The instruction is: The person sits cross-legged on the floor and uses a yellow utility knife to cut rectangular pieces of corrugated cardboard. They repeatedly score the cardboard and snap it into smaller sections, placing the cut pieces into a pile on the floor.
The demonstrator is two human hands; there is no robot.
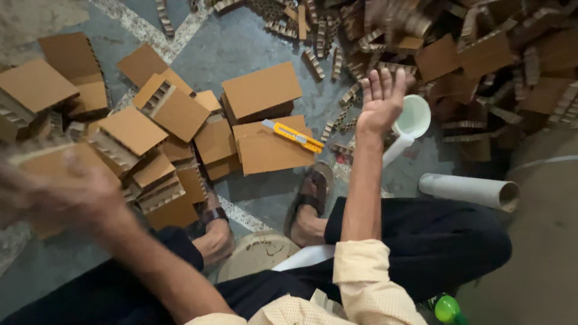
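Cardboard piece (57, 165) sits far left under the blurred left hand (72, 195); whether those fingers clamp it I cannot tell. Centre, finished cardboard blocks (262, 90) lie stacked within reach, a yellow utility knife (293, 136) resting on top. Right hand (380, 99) hangs empty, fingers spread, near the white cup (415, 115) and scrap pile (481, 54).

right hand (380, 99) open, left hand (66, 195) blurred — cardboard pieces (260, 90)
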